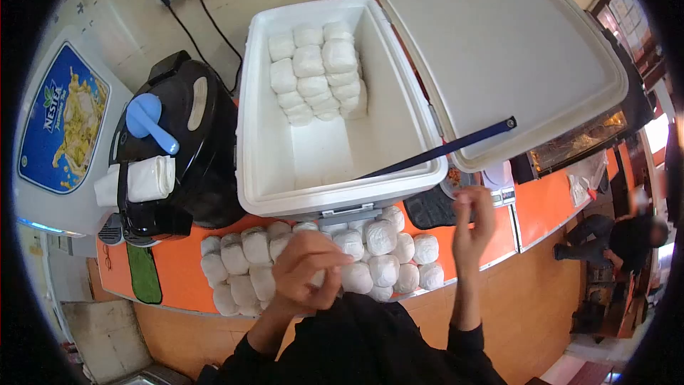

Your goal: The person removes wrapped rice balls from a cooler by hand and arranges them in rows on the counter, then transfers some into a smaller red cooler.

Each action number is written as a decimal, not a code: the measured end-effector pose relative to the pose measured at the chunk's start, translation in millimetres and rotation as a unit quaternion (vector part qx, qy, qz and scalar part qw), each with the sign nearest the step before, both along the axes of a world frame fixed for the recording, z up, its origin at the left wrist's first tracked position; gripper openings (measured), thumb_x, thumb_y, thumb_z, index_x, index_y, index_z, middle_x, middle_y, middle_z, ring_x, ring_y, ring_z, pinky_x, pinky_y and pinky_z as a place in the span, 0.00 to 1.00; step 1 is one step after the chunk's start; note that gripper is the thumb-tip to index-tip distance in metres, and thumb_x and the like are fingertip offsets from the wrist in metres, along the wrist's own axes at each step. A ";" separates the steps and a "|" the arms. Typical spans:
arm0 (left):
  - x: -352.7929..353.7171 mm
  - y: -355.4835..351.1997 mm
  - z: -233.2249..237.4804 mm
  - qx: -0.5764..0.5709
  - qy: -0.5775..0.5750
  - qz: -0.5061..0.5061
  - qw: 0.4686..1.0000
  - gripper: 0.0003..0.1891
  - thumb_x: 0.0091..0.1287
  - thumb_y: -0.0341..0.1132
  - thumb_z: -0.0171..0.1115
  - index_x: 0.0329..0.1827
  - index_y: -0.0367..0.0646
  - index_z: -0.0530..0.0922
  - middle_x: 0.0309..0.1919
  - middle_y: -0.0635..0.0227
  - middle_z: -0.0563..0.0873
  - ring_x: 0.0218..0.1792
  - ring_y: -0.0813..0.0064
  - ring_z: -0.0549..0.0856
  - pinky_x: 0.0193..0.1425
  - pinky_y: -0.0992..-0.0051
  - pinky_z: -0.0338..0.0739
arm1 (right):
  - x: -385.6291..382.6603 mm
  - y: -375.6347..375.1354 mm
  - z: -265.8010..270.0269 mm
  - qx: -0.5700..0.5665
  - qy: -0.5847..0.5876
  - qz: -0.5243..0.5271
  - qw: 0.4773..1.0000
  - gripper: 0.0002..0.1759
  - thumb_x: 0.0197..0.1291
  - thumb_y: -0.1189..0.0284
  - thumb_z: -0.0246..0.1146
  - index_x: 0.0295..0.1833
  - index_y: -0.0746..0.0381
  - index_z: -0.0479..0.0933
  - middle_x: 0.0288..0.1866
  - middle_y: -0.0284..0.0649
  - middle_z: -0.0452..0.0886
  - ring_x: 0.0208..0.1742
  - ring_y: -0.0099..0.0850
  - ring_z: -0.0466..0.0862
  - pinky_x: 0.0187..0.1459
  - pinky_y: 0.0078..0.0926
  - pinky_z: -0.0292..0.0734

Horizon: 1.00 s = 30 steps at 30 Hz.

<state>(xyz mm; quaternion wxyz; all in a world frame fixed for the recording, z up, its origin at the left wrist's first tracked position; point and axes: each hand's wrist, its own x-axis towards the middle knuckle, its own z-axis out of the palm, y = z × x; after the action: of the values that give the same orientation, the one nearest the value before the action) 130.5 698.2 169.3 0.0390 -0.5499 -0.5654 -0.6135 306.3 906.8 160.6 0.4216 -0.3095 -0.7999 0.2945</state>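
Observation:
My left hand (308,271) hovers over the rows of white rounded bundles (385,271) on the orange counter, fingers loosely bent, thumb apart, nothing visible in it. To the right of those bundles my right hand (476,227) is raised near the cooler's front right corner, its fingers curved with no object visible between them. Behind both hands stands an open white cooler box (249,135). More white bundles (308,61) are stacked inside at its far end, while its near floor is bare. My left hand hides some of the bundles on the counter.
The cooler lid (506,57) leans open to the right, with a dark blue strap (449,148) across the rim. Left are a black lidded pot (206,164), a blue scoop (146,121), a folded white cloth (146,180) and a Nestea dispenser (64,121). A person (627,242) is far right.

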 end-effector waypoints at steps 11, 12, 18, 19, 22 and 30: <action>-112.1 33.5 17.5 0.126 -0.436 0.030 0.890 0.41 0.70 0.70 0.19 0.70 0.45 0.58 0.58 0.58 0.74 0.63 0.64 0.71 0.71 0.51 0.55 | -328.4 60.4 11.9 0.151 -0.491 0.508 0.691 0.15 0.58 0.66 0.58 0.43 0.64 0.83 0.39 0.47 0.86 0.43 0.43 0.85 0.48 0.37 0.78; -110.7 33.3 16.0 0.161 -0.458 0.044 0.873 0.44 0.68 0.73 0.16 0.71 0.47 0.56 0.59 0.57 0.74 0.63 0.62 0.71 0.73 0.49 0.52 | -346.6 62.4 -31.4 0.051 -0.620 0.485 0.615 0.18 0.57 0.64 0.59 0.48 0.63 0.83 0.44 0.46 0.86 0.48 0.41 0.84 0.52 0.38 0.76; -113.2 33.2 18.1 0.149 -0.451 0.035 0.880 0.43 0.68 0.73 0.17 0.69 0.46 0.57 0.58 0.52 0.73 0.64 0.60 0.70 0.75 0.50 0.50 | -320.0 46.3 -235.3 -0.165 -0.627 0.528 0.549 0.33 0.44 0.61 0.69 0.56 0.66 0.76 0.57 0.49 0.79 0.57 0.42 0.79 0.54 0.40 0.76; -114.1 32.7 17.1 0.139 -0.459 0.026 0.877 0.43 0.68 0.73 0.17 0.69 0.46 0.57 0.58 0.52 0.73 0.64 0.60 0.70 0.75 0.50 0.50 | -313.0 46.0 -261.5 -0.182 -0.578 0.574 0.551 0.37 0.41 0.61 0.71 0.58 0.69 0.73 0.59 0.50 0.77 0.58 0.43 0.78 0.49 0.42 0.78; -116.7 33.2 15.0 0.095 -0.398 0.049 0.911 0.41 0.69 0.70 0.18 0.68 0.44 0.56 0.56 0.47 0.73 0.65 0.59 0.70 0.76 0.48 0.49 | -323.2 19.8 -187.7 -0.227 -0.659 0.515 0.499 0.45 0.34 0.57 0.77 0.57 0.74 0.75 0.59 0.53 0.78 0.62 0.48 0.77 0.56 0.39 0.77; -118.5 30.3 14.4 0.043 -0.373 0.007 0.927 0.35 0.70 0.64 0.29 0.60 0.38 0.56 0.54 0.40 0.70 0.61 0.48 0.71 0.76 0.44 0.50 | -333.2 24.1 -163.9 -0.208 -0.670 0.460 0.544 0.44 0.29 0.51 0.79 0.51 0.72 0.81 0.53 0.55 0.81 0.55 0.47 0.80 0.53 0.38 0.76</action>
<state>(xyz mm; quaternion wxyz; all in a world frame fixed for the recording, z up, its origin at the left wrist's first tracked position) 12.0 728.5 183.7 -0.1469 -0.2746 -0.5163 -0.7978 -26.8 930.9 -3.3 -0.5067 -0.0851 -0.7988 0.3130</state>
